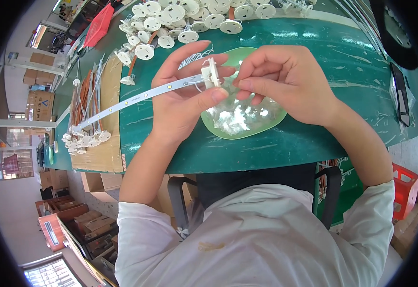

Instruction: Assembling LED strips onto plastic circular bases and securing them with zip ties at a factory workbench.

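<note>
A narrow LED strip (134,100) with small yellow chips slants from the middle of the table toward the left. My left hand (173,103) grips its near end, where a white plastic end piece (210,74) with thin white wires stands between thumb and fingers. Just right of that piece, my right hand (295,83) is closed in a pinch; whatever lies between its fingertips is too small to make out. Beneath both hands sits a light green bowl (235,137) holding shiny clear material. White wires (194,58) show behind the left fingers.
A heap of white round-ended pieces (173,14) covers the far side of the green table (185,160). More strips (87,105) lie on cardboard (114,115) at left. A red basket (99,26) stands far left, a dark flat device (400,93) right, a red stool (405,191) below.
</note>
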`<state>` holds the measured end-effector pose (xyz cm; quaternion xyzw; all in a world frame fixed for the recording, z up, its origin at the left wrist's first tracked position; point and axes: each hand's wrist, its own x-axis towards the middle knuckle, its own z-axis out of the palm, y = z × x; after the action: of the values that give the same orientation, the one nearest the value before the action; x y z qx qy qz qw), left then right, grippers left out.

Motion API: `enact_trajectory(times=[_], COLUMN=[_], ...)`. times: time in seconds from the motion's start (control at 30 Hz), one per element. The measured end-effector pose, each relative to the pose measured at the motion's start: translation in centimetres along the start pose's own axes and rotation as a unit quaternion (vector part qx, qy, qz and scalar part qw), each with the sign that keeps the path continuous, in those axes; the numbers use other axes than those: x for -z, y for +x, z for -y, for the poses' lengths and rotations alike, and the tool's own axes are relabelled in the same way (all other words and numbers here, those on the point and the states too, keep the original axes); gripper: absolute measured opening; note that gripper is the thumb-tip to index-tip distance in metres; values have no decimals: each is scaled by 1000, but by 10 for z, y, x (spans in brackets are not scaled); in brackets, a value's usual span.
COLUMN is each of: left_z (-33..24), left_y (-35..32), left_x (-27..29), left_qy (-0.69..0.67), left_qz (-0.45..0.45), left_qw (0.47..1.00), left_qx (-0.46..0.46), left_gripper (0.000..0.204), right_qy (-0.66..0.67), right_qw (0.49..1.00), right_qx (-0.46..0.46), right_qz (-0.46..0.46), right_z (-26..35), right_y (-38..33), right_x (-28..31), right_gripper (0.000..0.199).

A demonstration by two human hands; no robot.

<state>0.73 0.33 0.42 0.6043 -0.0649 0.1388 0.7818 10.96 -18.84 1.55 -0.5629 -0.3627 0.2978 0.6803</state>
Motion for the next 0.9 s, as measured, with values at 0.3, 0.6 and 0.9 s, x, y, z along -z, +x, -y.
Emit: enact_trajectory(times=[0.3, 0.6, 0.9], left_z=[4, 7, 3], left_y=[-7, -11, -12], left_x=[-6, -10, -11], left_qy=[-82, -107, -83], left_qz=[19, 29, 19], left_qw=[996, 993, 996], left_qx=[-34, -30, 10], left_gripper=[64, 64, 65], right_qy=[-144, -300, -311], right_qw=[967, 866, 851], right_qx=[200, 393, 413], right_qz=[-62, -80, -91], right_z=[-4, -7, -13], right_y=[-10, -6, -5], right_x=[-6, -9, -14], right_gripper=[13, 15, 16])
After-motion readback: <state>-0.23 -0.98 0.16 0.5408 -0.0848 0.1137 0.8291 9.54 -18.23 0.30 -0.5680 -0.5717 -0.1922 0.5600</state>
